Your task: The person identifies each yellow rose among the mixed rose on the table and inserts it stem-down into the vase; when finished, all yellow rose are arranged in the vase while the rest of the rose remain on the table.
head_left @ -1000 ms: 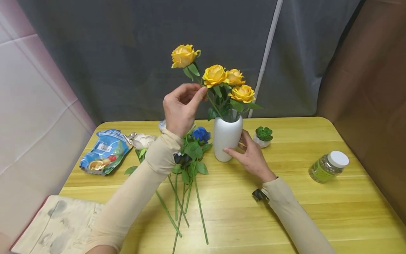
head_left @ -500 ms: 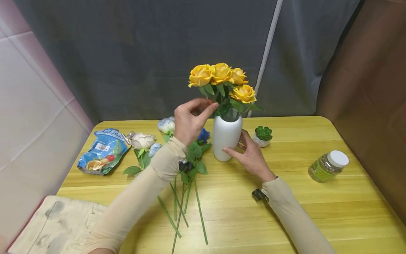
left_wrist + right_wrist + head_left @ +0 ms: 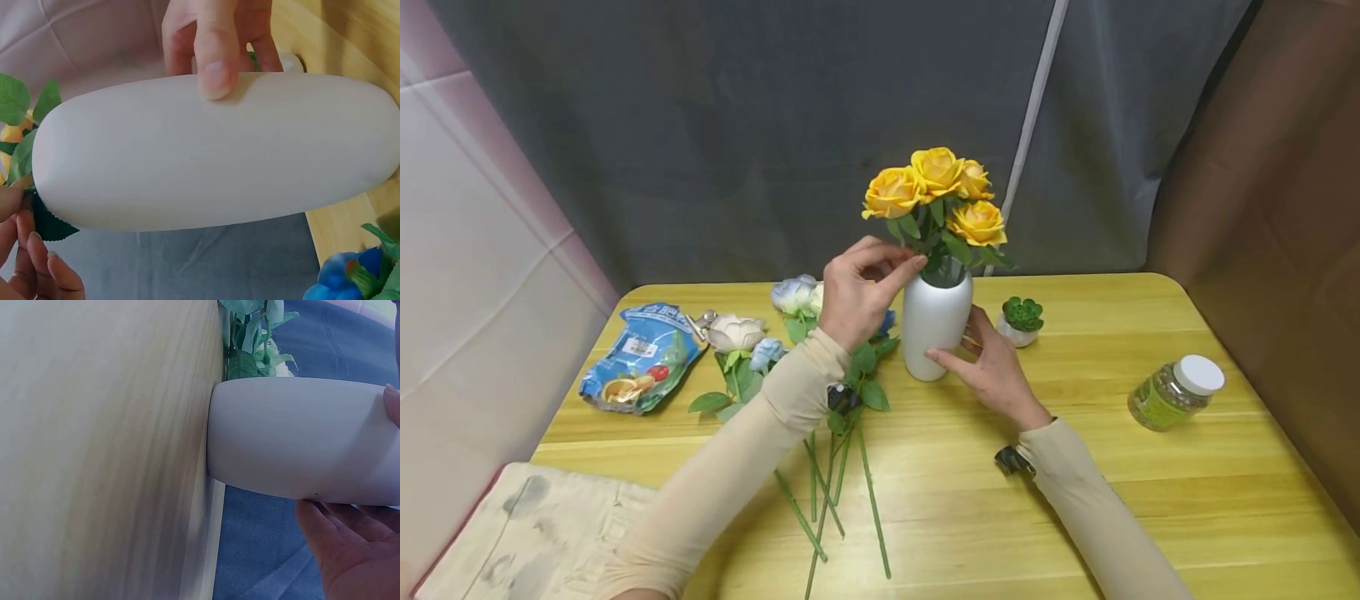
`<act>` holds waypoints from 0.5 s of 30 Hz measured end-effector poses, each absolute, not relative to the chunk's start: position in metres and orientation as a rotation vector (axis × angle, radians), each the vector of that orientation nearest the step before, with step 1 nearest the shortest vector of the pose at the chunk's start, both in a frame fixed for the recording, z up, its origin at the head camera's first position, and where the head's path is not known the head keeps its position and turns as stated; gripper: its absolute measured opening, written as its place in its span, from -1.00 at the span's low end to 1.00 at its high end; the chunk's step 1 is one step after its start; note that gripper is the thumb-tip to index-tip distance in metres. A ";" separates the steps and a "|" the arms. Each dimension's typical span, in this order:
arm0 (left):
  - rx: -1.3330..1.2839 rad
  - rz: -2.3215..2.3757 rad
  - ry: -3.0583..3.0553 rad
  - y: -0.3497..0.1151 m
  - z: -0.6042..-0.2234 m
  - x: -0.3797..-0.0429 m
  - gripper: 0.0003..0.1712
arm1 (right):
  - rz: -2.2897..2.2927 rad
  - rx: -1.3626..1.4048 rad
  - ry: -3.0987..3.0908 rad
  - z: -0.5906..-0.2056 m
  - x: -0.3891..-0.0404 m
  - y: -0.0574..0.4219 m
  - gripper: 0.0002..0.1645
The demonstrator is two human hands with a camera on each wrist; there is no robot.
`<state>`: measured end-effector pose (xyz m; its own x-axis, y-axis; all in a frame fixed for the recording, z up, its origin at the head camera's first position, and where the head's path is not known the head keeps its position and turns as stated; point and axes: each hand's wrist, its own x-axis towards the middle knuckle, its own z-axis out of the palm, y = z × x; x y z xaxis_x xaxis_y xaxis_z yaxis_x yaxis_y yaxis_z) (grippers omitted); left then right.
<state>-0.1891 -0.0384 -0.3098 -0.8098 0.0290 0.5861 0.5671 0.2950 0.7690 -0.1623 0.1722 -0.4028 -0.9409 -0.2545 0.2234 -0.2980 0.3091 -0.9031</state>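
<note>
A white vase point(image 3: 936, 325) stands upright on the wooden table with several yellow roses in its mouth. My right hand point(image 3: 996, 375) holds the vase low on its right side, thumb in front and fingers behind. At the left of the rim, my left hand point(image 3: 863, 287) pinches the stem of the leftmost yellow rose point(image 3: 892, 193) between thumb and forefinger. The left wrist view shows those fingertips beside a dark green leaf point(image 3: 53, 222) at the vase mouth. Behind the left hand, a dark blue rose point(image 3: 887, 322) is mostly hidden.
Pale blue and white flowers point(image 3: 736, 332) lie left of the vase, their green stems point(image 3: 874, 508) pointing toward me. Farther left are a blue pouch point(image 3: 643, 358) and a folded cloth point(image 3: 542, 533). A small potted succulent point(image 3: 1022, 317) and a white-lidded jar point(image 3: 1176, 393) stand to the right.
My left hand has moved down and right toward the vase mouth, lowering the leftmost yellow rose until its bloom sits beside the others. The right hand has stayed on the vase.
</note>
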 end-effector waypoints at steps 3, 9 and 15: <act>-0.532 -1.526 -2.098 -0.038 -0.311 -0.188 -0.84 | 1.738 0.548 -2.502 -0.403 -0.163 0.171 -0.05; -0.515 -1.497 -2.110 -0.040 -0.314 -0.183 -0.85 | 1.723 0.565 -2.498 -0.405 -0.164 0.170 -0.06; -0.509 -1.521 -2.098 -0.051 -0.318 -0.173 -0.85 | 1.733 0.571 -2.505 -0.406 -0.163 0.172 -0.05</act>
<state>-0.1726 -0.0508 -0.3181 -0.8077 0.0113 0.5895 0.5638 0.3075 0.7665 -0.1633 0.1720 -0.4056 -0.9312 -0.2737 0.2409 -0.3219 0.3070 -0.8956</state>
